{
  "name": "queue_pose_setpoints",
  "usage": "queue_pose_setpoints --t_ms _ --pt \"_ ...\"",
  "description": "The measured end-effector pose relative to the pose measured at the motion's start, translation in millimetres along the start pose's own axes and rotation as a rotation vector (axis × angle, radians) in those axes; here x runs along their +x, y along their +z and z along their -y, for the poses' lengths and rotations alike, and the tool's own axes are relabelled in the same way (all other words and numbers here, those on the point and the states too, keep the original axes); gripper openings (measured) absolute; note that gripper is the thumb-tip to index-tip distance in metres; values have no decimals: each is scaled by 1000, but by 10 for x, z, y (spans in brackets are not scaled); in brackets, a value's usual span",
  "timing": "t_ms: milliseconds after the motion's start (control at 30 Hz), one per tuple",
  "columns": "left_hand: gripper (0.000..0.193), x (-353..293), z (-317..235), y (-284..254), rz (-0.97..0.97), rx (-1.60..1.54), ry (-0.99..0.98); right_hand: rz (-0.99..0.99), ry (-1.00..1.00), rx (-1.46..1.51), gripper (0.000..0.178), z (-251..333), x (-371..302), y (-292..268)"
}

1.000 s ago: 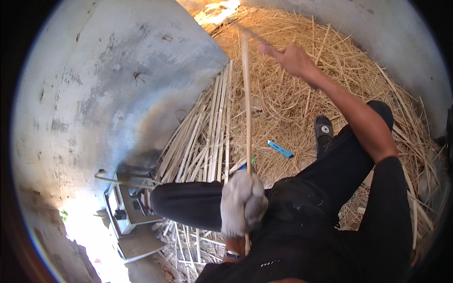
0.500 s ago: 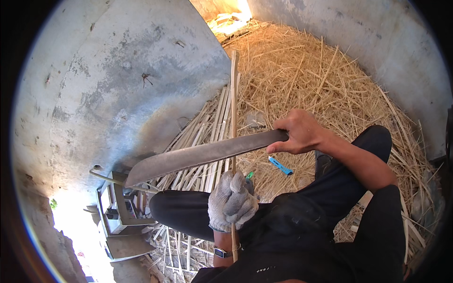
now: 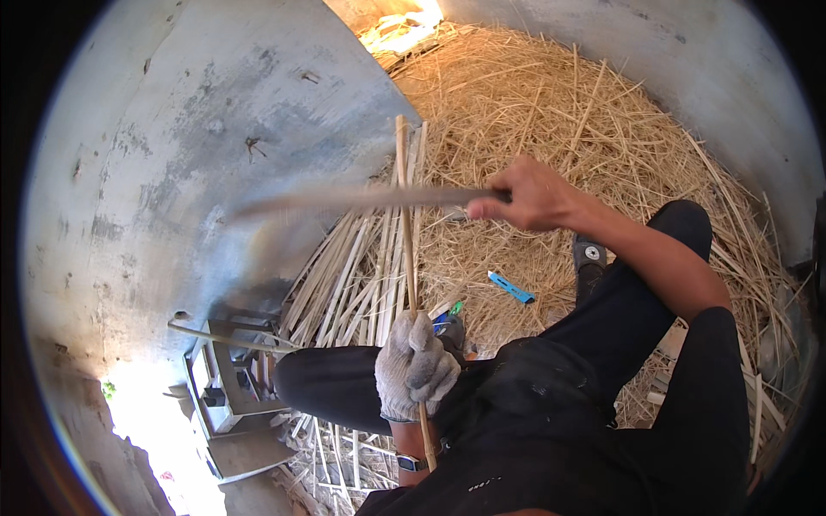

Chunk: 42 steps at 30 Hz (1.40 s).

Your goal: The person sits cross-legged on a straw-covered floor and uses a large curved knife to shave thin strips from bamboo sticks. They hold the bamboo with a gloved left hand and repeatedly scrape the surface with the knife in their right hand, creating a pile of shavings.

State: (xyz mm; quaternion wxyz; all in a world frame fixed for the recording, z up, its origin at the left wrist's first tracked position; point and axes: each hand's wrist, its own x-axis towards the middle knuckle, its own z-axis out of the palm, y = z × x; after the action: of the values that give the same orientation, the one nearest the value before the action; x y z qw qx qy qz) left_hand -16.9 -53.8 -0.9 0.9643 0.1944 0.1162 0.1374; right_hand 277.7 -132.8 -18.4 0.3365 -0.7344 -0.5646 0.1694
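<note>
My left hand (image 3: 416, 365), in a grey-white knit glove, is closed around a long, thin bamboo strip (image 3: 407, 258). The strip stands nearly lengthwise to my body, its top leaning slightly left and its lower end by my wrist. My bare right hand (image 3: 535, 196) grips a machete (image 3: 361, 199) by its handle, which the fingers mostly hide. The long blade points left, crosses the upper part of the strip and is smeared by motion toward its tip. Whether it touches the strip I cannot tell.
Split bamboo strips (image 3: 344, 267) lie in a bundle left of the held one. Pale shavings (image 3: 516, 103) cover the floor ahead. A blue tool (image 3: 511, 287) lies near my shoe (image 3: 590, 253). A wooden frame (image 3: 215, 387) stands left of my knee, near a grey wall (image 3: 189, 155).
The machete has risen away from my left hand and turned more level, its blade now blurred. The bamboo strip's upper end has shifted left and lower. My left hand keeps its grip.
</note>
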Motion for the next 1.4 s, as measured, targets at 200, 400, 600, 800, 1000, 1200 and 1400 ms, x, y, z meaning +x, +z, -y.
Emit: queue_pose_setpoints --t_ms 200,400,600,800,1000,1200,1400 --pt "38 -173 107 30 -289 416 1 121 119 -122 89 -83 -21 92" --pt "23 -562 53 15 -326 400 43 -575 620 235 76 -1093 417 -358" --pt "30 -264 -116 185 -567 716 207 -453 206 208 70 -645 335 -328" --pt "33 -139 -134 310 -593 883 208 -155 -238 -23 71 -52 -36 108" --pt "30 -181 -10 509 -633 865 211 -46 -380 -139 64 124 -141 325" --pt "29 -250 59 267 -547 775 175 -16 -337 -127 70 124 -189 352" --pt "27 -218 194 392 -626 837 272 -143 -399 -97 68 60 -180 410"
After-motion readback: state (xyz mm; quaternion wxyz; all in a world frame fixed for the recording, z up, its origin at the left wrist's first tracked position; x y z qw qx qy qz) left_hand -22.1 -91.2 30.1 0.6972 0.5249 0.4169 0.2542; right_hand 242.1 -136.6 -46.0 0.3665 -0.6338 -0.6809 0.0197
